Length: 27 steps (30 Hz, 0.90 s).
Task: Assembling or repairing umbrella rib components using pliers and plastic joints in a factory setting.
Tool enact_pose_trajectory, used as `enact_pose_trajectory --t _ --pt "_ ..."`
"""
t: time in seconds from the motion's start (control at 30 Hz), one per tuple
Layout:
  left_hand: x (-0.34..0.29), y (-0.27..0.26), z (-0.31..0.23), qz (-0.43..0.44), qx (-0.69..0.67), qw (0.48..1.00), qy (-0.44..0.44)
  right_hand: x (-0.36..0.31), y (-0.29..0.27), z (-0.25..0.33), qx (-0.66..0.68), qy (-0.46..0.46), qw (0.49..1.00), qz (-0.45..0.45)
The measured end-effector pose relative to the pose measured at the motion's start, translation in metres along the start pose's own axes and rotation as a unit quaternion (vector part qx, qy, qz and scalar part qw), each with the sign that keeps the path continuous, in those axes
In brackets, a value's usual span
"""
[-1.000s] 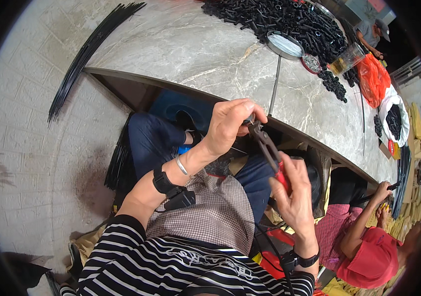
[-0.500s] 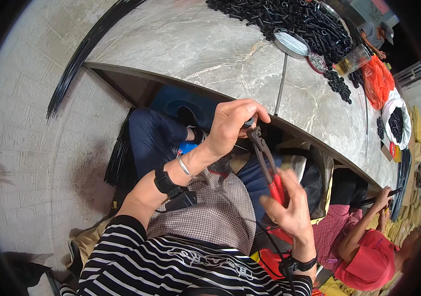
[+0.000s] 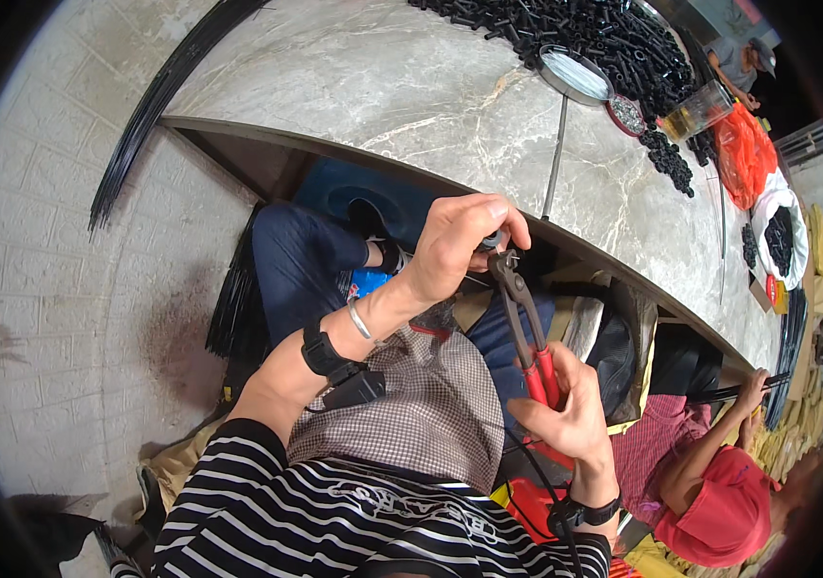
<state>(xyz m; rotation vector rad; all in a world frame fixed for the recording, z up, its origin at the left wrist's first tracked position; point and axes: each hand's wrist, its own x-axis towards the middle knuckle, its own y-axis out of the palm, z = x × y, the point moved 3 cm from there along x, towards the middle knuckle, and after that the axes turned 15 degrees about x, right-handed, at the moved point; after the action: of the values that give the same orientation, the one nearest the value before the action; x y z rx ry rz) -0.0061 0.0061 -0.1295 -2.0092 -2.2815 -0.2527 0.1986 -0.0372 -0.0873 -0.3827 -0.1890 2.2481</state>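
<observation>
My left hand is closed over the table's near edge, pinching a small black tube-like piece between thumb and fingers. Much of that piece is hidden by the fingers. My right hand grips pincers by their red handles. The dark metal jaws point up and away, right beside the small piece. A tiny pale bit shows at the jaws; I cannot tell what it is. Both hands hover above my lap, in front of the grey marbled table.
Black tube pieces are heaped at the table's far side, near a round tin, a small dish and a cup. Long black rods overhang the left end. A co-worker in a red cap sits close on my right.
The pincers and my right hand have shifted slightly, and the hand is no longer smeared by motion. My left hand keeps its pinch in nearly the same place.
</observation>
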Motion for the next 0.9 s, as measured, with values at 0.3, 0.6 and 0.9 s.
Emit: enact_pose_trajectory --t 0.3,0.6,0.9 --pt "-0.001 0.002 -0.003 0.059 -0.043 0.997 -0.022 -0.006 0.014 -0.013 0.510 0.202 0.828 0.118" --pt "0.001 0.007 -0.009 0.092 -0.048 0.994 -0.032 -0.007 0.015 -0.021 0.645 0.196 0.723 0.147" --pt "0.000 0.009 -0.014 0.139 -0.100 0.983 -0.071 -0.007 0.000 -0.017 0.586 0.178 0.778 0.137"
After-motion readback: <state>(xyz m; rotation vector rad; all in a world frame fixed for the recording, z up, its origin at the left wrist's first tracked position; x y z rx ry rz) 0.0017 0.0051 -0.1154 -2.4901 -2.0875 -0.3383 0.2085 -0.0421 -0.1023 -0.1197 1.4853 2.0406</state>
